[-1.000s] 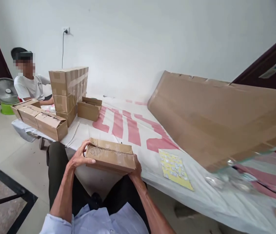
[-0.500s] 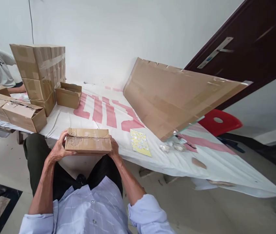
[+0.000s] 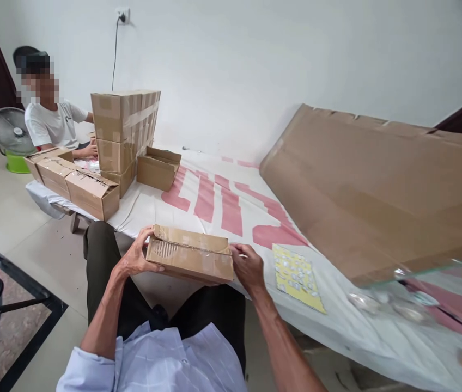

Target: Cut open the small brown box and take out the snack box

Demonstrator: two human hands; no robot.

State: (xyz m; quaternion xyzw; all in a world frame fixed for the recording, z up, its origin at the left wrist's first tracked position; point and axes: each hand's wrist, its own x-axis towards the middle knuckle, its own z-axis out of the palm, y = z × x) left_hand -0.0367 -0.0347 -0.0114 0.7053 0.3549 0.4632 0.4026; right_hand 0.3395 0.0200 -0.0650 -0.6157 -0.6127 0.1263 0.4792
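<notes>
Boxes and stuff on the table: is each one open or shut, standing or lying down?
Small box: shut, held between left hand and right hand.
Box by the stack: open.
Stacked boxes: taped shut.
Big cardboard sheet: tilted.
Yellow sheet: lying flat.

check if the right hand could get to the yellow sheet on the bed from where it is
Probably yes: the right hand grips the small box, and the yellow sheet lies flat just beside it with nothing between.

table [image 3: 231, 218], white-red cover | on it: stacked cartons [image 3: 125, 136]; yellow sheet [image 3: 296, 276]; cardboard panel [image 3: 378, 185]
</notes>
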